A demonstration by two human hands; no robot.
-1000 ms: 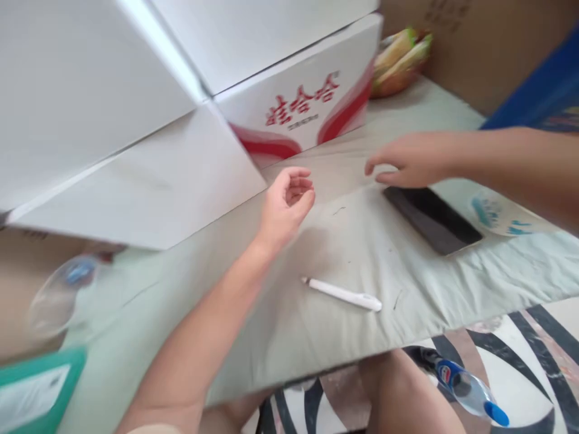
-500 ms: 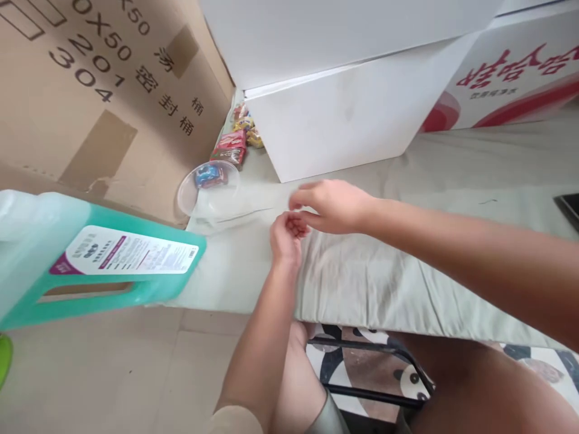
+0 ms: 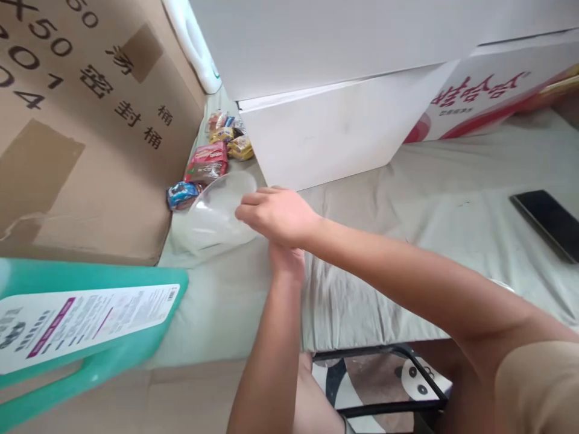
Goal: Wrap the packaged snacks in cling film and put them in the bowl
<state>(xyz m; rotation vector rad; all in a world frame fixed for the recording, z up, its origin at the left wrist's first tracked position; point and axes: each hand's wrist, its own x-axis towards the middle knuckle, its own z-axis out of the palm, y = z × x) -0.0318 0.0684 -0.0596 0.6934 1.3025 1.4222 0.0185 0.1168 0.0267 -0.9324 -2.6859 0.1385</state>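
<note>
A clear plastic bowl [image 3: 212, 220] is tilted over the light cloth on the left, its round rim facing up. My right hand [image 3: 275, 216] is closed, with its curled fingers at the bowl's right side, seemingly gripping it. Just beneath is my left hand [image 3: 286, 262]; its fingers are hidden behind the right hand and the bowl. Beyond the bowl lie small wrapped snacks: a blue packet [image 3: 183, 196], a red and brown packet [image 3: 208, 161] and yellow ones [image 3: 239, 147].
A big cardboard box [image 3: 117, 199] and a green liquid jug [image 3: 169, 301] stand on the left. White boxes [image 3: 325, 132] rise at the back. A dark phone [image 3: 547, 220] lies on the cloth at right. A black metal frame [image 3: 384, 410] shows below the edge.
My right hand has moved left, over my left hand, to the bowl. The bowl has come off the blue packet and tilted. The view has shifted, bringing the phone further in.
</note>
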